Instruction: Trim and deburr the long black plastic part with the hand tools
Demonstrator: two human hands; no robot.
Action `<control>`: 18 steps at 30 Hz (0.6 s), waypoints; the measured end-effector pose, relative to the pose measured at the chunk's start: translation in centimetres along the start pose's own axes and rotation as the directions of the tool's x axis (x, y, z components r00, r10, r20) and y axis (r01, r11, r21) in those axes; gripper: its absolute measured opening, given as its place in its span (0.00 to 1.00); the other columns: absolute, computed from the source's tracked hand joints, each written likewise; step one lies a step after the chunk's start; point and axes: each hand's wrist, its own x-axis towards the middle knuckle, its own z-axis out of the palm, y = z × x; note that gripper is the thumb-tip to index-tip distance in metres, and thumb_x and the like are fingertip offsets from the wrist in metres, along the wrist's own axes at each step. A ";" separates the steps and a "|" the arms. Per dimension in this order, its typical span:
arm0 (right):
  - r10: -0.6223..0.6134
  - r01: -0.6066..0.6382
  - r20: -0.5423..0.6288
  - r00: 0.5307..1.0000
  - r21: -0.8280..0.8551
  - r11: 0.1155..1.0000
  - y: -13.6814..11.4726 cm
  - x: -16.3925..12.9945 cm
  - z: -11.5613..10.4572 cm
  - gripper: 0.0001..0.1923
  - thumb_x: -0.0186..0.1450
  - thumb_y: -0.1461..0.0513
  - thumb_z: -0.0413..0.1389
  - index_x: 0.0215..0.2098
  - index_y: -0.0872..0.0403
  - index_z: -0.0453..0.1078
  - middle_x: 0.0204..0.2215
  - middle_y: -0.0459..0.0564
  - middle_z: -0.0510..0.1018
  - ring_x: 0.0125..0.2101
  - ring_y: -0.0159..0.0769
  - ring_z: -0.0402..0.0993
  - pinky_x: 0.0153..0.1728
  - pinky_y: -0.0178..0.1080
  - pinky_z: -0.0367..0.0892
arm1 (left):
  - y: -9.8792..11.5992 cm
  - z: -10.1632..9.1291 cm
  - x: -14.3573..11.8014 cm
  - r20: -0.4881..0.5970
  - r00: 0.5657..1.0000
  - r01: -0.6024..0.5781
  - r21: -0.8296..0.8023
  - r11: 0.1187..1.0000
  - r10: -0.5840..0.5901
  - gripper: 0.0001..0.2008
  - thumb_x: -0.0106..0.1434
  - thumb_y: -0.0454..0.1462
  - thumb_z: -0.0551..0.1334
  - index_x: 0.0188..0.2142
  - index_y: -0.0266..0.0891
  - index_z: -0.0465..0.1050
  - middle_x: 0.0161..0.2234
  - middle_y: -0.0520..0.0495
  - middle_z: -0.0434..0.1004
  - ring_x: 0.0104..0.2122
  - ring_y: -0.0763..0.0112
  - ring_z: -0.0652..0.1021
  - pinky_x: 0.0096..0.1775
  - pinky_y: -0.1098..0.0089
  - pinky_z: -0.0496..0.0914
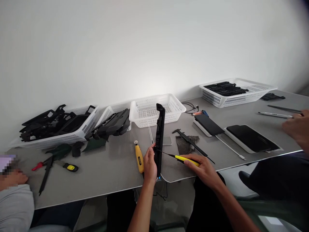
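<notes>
In my left hand point(150, 163) is a long black plastic trim piece point(160, 132), held upright near its lower end with the fingers closed round it. My right hand point(204, 167) grips a yellow-and-black craft knife point(187, 160). The knife's thin dark blade points left and its tip meets the trim piece just beside my left fingers; whether it cuts in cannot be made out. Just left of my left hand lies a yellow handheld power tool point(138, 157). A black caliper point(190, 140) rests on a dark cloth point(182, 148) beyond my right hand.
Behind the trim piece stands a white basket point(138, 120). Black plastic parts fill white baskets at left point(89, 125) and far right point(219, 102). Two phones point(209, 124) lie on white boxes. Co-workers' hands show at left point(18, 180) and right point(298, 129). The table edge point(173, 181) runs close in front.
</notes>
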 end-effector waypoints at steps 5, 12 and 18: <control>-0.012 0.011 -0.011 1.000 -0.016 1.000 0.2 0.1 0.3 0.28 0.69 0.40 0.57 0.49 0.50 0.86 0.47 0.55 0.87 0.46 0.51 0.84 0.46 0.45 0.75 | -0.2 0.0 0.1 -0.002 1.000 -0.007 -0.011 1.000 0.007 0.33 0.71 0.63 0.57 0.59 0.42 0.79 0.57 0.39 0.83 0.59 0.52 0.80 0.58 0.58 0.75; 0.000 0.000 0.006 1.000 0.015 1.000 0.6 -0.1 0.2 0.29 0.70 0.39 0.56 0.49 0.51 0.86 0.48 0.54 0.87 0.48 0.53 0.83 0.46 0.45 0.75 | -0.4 0.0 0.3 -0.021 0.999 -0.026 -0.047 0.999 0.025 0.30 0.71 0.62 0.58 0.58 0.45 0.80 0.62 0.42 0.80 0.64 0.55 0.76 0.63 0.61 0.70; -0.034 0.035 0.019 0.999 -0.046 0.998 0.4 -0.2 0.2 0.30 0.70 0.39 0.55 0.47 0.52 0.86 0.44 0.54 0.88 0.41 0.49 0.83 0.40 0.42 0.73 | 0.4 0.2 0.2 0.010 1.000 0.023 -0.182 0.983 -0.021 0.28 0.68 0.58 0.65 0.58 0.45 0.78 0.62 0.42 0.79 0.65 0.55 0.75 0.62 0.61 0.71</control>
